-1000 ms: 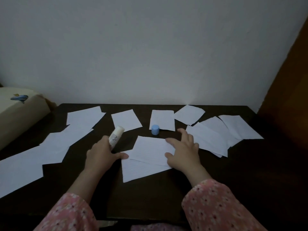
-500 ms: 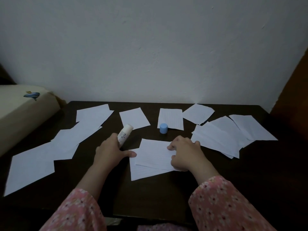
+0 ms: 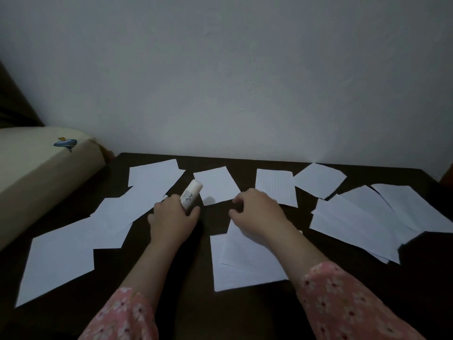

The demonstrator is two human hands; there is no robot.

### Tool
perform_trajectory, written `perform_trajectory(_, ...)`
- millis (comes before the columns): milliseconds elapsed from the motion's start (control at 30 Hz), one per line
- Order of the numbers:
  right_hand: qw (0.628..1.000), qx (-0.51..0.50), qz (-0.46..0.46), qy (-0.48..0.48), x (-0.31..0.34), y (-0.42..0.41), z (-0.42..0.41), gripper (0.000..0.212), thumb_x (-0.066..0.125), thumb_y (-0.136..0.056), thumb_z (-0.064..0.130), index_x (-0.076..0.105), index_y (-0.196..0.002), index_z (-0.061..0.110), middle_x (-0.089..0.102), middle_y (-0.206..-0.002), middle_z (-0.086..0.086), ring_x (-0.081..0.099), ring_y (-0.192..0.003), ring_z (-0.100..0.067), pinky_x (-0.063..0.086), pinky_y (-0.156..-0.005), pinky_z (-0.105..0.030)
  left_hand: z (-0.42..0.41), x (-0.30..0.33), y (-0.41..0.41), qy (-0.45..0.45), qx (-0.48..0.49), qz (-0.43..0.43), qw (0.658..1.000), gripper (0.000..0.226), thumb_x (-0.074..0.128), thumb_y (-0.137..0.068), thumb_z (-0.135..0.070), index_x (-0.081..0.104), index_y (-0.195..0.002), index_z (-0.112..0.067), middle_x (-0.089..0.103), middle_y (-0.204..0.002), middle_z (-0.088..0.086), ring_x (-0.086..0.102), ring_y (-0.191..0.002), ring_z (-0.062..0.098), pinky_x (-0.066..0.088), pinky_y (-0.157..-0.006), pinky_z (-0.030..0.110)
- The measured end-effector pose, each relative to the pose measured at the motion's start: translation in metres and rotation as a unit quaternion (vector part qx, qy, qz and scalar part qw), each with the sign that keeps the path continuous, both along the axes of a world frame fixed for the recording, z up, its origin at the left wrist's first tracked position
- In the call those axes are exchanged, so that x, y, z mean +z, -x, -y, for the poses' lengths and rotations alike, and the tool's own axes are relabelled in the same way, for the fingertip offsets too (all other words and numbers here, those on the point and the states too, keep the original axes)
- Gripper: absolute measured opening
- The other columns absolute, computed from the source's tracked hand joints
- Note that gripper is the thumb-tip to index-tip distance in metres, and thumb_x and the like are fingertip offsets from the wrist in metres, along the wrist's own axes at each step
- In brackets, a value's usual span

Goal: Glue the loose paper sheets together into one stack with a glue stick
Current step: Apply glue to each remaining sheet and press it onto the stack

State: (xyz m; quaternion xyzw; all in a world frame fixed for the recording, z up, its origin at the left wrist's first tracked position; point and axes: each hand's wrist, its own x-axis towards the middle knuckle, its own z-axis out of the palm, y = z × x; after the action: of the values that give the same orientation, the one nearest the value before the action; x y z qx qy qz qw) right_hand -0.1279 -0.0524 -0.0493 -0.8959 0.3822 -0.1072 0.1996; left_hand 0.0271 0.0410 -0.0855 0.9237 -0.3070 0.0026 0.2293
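On the dark table (image 3: 193,271), two overlapping white sheets form a small stack (image 3: 245,266) in front of me. My left hand (image 3: 171,222) grips a white uncapped glue stick (image 3: 192,195), tip pointing up and away, left of the stack. My right hand (image 3: 259,217) hovers at the stack's far edge with fingers curled downward over the spot where the blue cap stood; the cap is hidden under them.
Loose sheets lie all around: a large one (image 3: 58,261) at the near left, others (image 3: 137,207) behind it, one (image 3: 215,185) beyond the glue stick, a lined one (image 3: 275,186), and an overlapping pile (image 3: 355,227) at the right. A cream cushion (image 3: 36,173) borders the table's left.
My right hand left the top sheet and moved forward, curling over the blue cap, which is no longer visible. My left hand with the glue stick shifted slightly away from the stack.
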Motion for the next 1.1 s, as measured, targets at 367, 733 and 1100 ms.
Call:
perform_trajectory(367,0.992,0.058,-0.104,0.048,-0.032,-0.061,0.01,0.052,0.043,-0.097,0.044,0.034,-0.146,0.029,0.033,-0.15,-0.002,0.03,-0.137,-0.025,0.028,-0.109,-0.049,0.005,-0.005,-0.043,-0.029,0.056,-0.007,0.998,0.035,0.057,-0.087,-0.044,0.053,-0.111,-0.019,0.059,-0.102,0.003,0.055,-0.097,0.022,0.039,-0.087,0.04)
perform_trajectory(733,0.995,0.037,0.04,0.084,-0.065,-0.023,0.001,0.028,0.044,-0.097,0.045,0.055,-0.118,0.029,0.046,-0.129,0.011,0.038,-0.121,-0.008,0.033,-0.104,-0.026,0.0,-0.005,-0.04,-0.016,0.03,0.011,0.999,0.029,0.056,-0.088,-0.041,0.056,-0.107,-0.019,0.057,-0.095,-0.001,0.054,-0.091,0.017,0.038,-0.088,0.039)
perform_trajectory(1100,0.998,0.032,0.04,0.048,-0.057,0.014,-0.007,0.011,0.052,-0.093,0.045,0.049,-0.1,0.036,0.046,-0.115,0.019,0.045,-0.111,-0.001,0.029,-0.112,-0.043,0.001,0.01,-0.004,0.066,-0.103,-0.079,0.989,0.037,0.061,-0.089,-0.04,0.047,-0.119,-0.023,0.05,-0.107,-0.008,0.05,-0.092,0.008,0.044,-0.071,0.024)
